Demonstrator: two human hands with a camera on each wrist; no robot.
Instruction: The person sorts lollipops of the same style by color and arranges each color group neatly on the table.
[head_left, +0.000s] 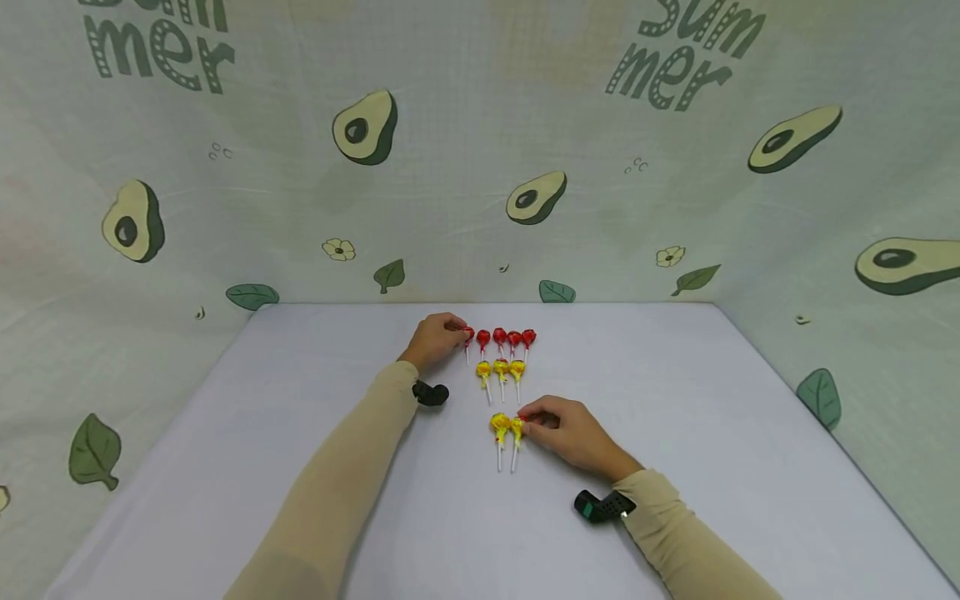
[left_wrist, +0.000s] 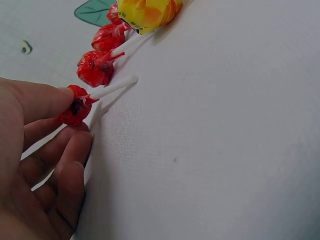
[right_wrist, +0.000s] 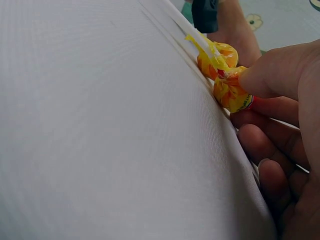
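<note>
At the left end of a row of red lollipops (head_left: 499,335), my left hand (head_left: 435,340) pinches a red lollipop (left_wrist: 76,106) by its wrapped head between thumb and fingers. Its white stick points away from the hand in the left wrist view. Nearer to me, my right hand (head_left: 570,432) pinches the head of a yellow lollipop (right_wrist: 231,90). Right beside that one lies another yellow lollipop (head_left: 499,425), stick toward me. Three yellow lollipops (head_left: 501,368) form a row between the red row and this front pair.
A white cloth (head_left: 300,350) covers the table. Behind it hangs a pale backdrop (head_left: 450,250) printed with avocados and leaves. Each wrist wears a black device, such as the one (head_left: 600,507) by the right hand.
</note>
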